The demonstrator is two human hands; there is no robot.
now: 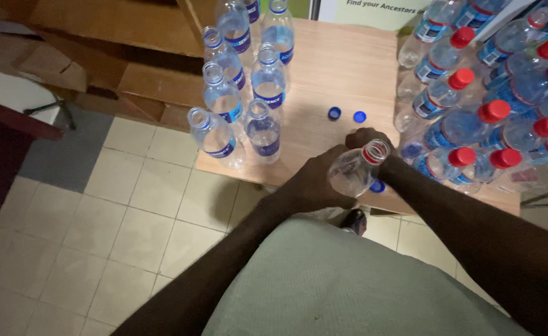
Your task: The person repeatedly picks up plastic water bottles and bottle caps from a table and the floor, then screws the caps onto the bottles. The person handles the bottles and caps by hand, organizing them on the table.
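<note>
Presently we find the left hand [314, 180] clamped around a clear uncapped bottle [354, 171], held tilted just above the near edge of the worktop [323, 56], low centre of the frame. The right hand [364, 138] sits just behind the bottle's red-ringed neck; we cannot tell whether its fingers are closed. Done, in our judgement: eight open bottles [243, 81] stand grouped at upper left, and two blue caps [347, 114] lie loose at mid-frame, with a third blue cap [378, 186] just beside the held bottle. Outstanding: a pile of red-capped bottles [479, 93] lies at upper right, caps on.
</note>
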